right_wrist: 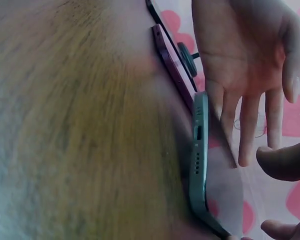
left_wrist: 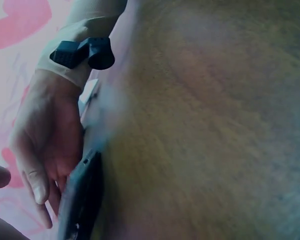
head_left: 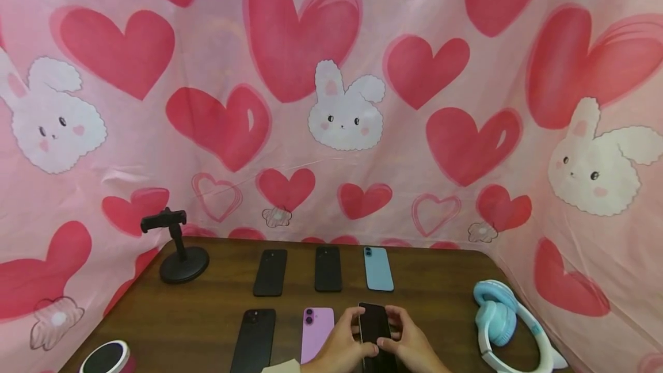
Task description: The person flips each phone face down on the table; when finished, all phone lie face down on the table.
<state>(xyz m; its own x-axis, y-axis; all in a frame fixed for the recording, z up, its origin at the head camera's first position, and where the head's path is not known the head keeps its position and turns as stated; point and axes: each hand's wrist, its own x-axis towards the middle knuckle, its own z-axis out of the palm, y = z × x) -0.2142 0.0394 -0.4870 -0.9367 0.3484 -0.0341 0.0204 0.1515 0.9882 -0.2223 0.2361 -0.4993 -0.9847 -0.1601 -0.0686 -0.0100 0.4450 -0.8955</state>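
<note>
At the front of the wooden table, both hands hold a smartphone (head_left: 374,324) with its dark screen facing me. The left hand (head_left: 339,343) has its fingers along the phone's left side and its thumb over the screen's lower part. On the other side the right hand (head_left: 412,343) mirrors this, its thumb also over the glass. In the right wrist view the phone's pale green bottom edge (right_wrist: 199,145) shows a charging port, close over the table, and its far end tilts up. Just left of the left hand lies a purple phone (head_left: 316,335), back up.
A large black phone (head_left: 254,339) lies farther left. Behind stand out two black phones (head_left: 270,272) and a light blue phone (head_left: 378,269) in a row. A black phone stand (head_left: 182,263) is back left, blue-white headphones (head_left: 499,321) right, and a round white-rimmed object (head_left: 105,357) front left.
</note>
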